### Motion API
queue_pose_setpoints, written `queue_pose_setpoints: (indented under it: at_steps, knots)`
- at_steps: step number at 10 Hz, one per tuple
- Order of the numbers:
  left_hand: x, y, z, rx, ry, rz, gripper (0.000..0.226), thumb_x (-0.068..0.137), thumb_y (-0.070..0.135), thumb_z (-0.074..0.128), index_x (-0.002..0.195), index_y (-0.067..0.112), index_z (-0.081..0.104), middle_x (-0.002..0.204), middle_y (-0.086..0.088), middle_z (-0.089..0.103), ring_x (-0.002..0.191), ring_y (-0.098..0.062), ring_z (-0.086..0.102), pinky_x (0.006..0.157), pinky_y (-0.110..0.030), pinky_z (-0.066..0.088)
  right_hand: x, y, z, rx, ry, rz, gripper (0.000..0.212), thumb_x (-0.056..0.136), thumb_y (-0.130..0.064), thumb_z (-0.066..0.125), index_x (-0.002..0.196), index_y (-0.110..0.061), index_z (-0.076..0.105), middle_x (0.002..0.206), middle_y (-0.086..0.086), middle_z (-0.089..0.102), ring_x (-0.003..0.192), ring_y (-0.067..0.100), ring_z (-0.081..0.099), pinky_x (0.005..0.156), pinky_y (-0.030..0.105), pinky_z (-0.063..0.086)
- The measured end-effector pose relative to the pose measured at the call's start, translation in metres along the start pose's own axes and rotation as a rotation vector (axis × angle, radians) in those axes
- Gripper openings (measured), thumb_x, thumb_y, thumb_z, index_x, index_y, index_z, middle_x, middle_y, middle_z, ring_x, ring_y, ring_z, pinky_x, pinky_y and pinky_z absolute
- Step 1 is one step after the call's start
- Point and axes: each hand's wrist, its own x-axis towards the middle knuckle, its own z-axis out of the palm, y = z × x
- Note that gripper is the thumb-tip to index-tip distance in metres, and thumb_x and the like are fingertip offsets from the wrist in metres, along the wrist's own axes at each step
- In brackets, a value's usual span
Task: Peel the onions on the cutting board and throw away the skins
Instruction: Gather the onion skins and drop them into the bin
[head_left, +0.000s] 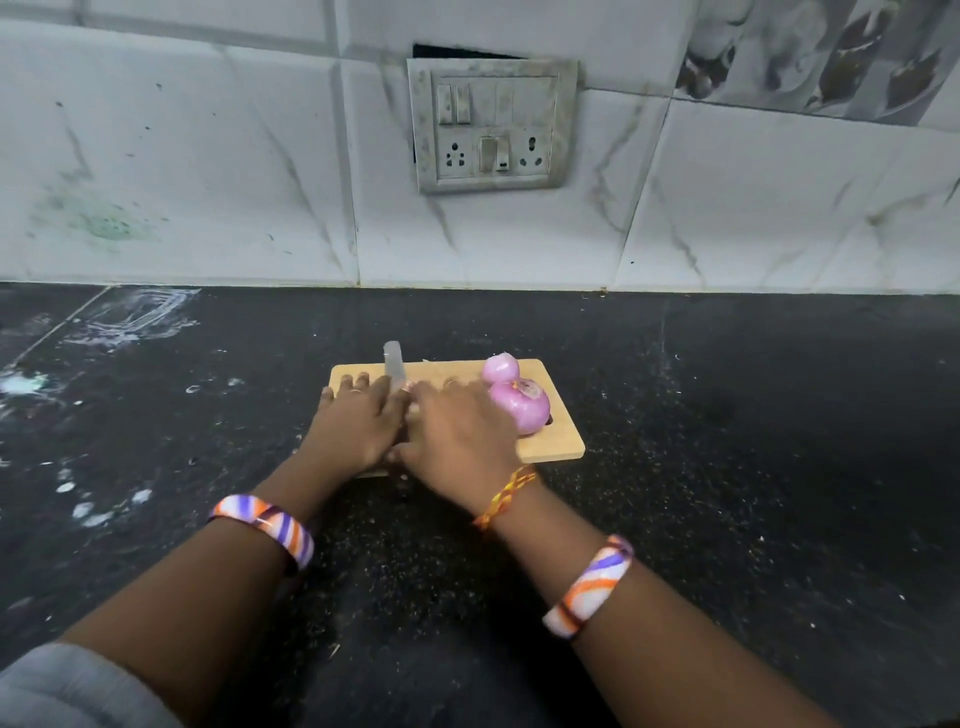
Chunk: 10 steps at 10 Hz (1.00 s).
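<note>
Tiled wall (208, 156) at the back, switch and socket plate (491, 124) mounted on it. Black desk (727, 467) below, speckled, white smears on its left side.

Cutting board (556, 447), light wood, sits mid-desk with its long axis running left-right. Both forearms come in from the near edge and converge on the board's left half.

Two peeled onions on the board's right half: big onion (522, 410) nearer, small onion (500, 368) behind it, touching or nearly so. Both look skinned, pink-purple, glossy.

Left hand (358, 426) lies palm-down on the board's left part, fingers straight and spread, flat. Right hand (457, 436) is just beside it, palm-down, knuckles up, fingers extended forward; its grip holds nothing visible, though whatever lies under the palms is hidden. Pale knife blade (393, 364) sticks out between the two hands, pointing away toward the wall; handle hidden, cannot tell which hand, if either, has it.

Key relation: onions lie right of both hands, big onion touching or just beside the right hand's outer edge. Right hand is the nearer one.

Judgement: peeling looks done. Hands likely sweeping loose skins together on the board; skins themselves not visible. Disposal not yet done, no bin in view.

Striped bangles (265, 525) on both wrists, orange thread (506, 493) on the right.
</note>
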Motion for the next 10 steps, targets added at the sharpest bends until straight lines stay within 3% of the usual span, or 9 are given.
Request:
queue_pose_setpoints:
  at_steps: [1, 2, 4, 5, 7, 8, 10]
  knots:
    - [0.003, 0.006, 0.001, 0.135, 0.003, 0.053, 0.058, 0.095, 0.043, 0.036, 0.143, 0.011, 0.028, 0.153, -0.017, 0.016, 0.143, -0.030, 0.009, 0.115, -0.043, 0.004, 0.026, 0.044, -0.010, -0.074, 0.028, 0.154, 0.064, 0.085, -0.053, 0.055, 0.137, -0.019, 0.038, 0.139, 0.011, 0.041, 0.126, 0.031, 0.035, 0.098, 0.041, 0.035]
    - [0.006, 0.005, 0.001, 0.155, -0.001, 0.075, 0.043, 0.092, 0.032, 0.043, 0.129, 0.012, 0.046, 0.153, -0.012, 0.022, 0.143, -0.028, 0.011, 0.115, -0.043, 0.003, 0.047, 0.072, -0.002, -0.011, -0.127, 0.271, 0.073, 0.084, -0.060, 0.051, 0.143, -0.023, 0.031, 0.148, 0.011, 0.033, 0.133, 0.035, 0.028, 0.103, 0.046, 0.030]
    - [0.006, -0.003, 0.001, 0.152, 0.047, 0.023, 0.042, 0.096, 0.027, 0.032, 0.131, 0.009, 0.046, 0.151, -0.011, 0.027, 0.142, -0.026, 0.015, 0.116, -0.041, 0.001, 0.063, 0.063, 0.010, 0.045, -0.127, 0.314, 0.046, 0.088, -0.034, 0.052, 0.132, -0.020, 0.046, 0.138, 0.013, 0.041, 0.122, 0.035, 0.045, 0.102, 0.049, 0.031]
    - [0.008, -0.002, 0.002, 0.176, 0.042, 0.017, 0.042, 0.095, 0.028, 0.034, 0.130, 0.008, 0.047, 0.150, -0.012, 0.029, 0.142, -0.026, 0.017, 0.116, -0.042, 0.002, 0.064, 0.053, 0.015, 0.088, -0.093, 0.333, 0.040, 0.088, -0.031, 0.052, 0.127, -0.021, 0.048, 0.138, 0.013, 0.040, 0.115, 0.034, 0.050, 0.099, 0.049, 0.033]
    - [0.013, 0.001, 0.002, 0.215, 0.065, 0.012, 0.040, 0.094, 0.031, 0.035, 0.120, 0.007, 0.054, 0.140, -0.012, 0.044, 0.135, -0.028, 0.029, 0.116, -0.043, 0.010, 0.068, 0.040, 0.021, 0.033, -0.135, 0.355, 0.046, 0.090, -0.038, 0.050, 0.133, -0.023, 0.041, 0.145, 0.013, 0.032, 0.123, 0.035, 0.042, 0.099, 0.053, 0.036]
    - [0.016, 0.004, -0.005, 0.196, 0.042, 0.054, 0.041, 0.097, 0.029, 0.031, 0.129, 0.009, 0.049, 0.146, -0.013, 0.036, 0.139, -0.028, 0.023, 0.116, -0.042, 0.010, 0.072, 0.043, 0.016, 0.084, -0.211, 0.365, 0.055, 0.091, -0.051, 0.044, 0.137, -0.022, 0.039, 0.144, 0.013, 0.035, 0.128, 0.036, 0.038, 0.101, 0.053, 0.035]
    - [0.028, 0.014, -0.019, 0.196, 0.039, 0.124, 0.042, 0.098, 0.026, 0.032, 0.136, 0.010, 0.040, 0.146, -0.014, 0.034, 0.136, -0.029, 0.027, 0.113, -0.042, 0.016, 0.075, 0.050, 0.003, 0.193, -0.179, 0.345, 0.054, 0.097, -0.046, 0.034, 0.143, -0.018, 0.034, 0.148, 0.014, 0.035, 0.134, 0.037, 0.034, 0.107, 0.052, 0.031]
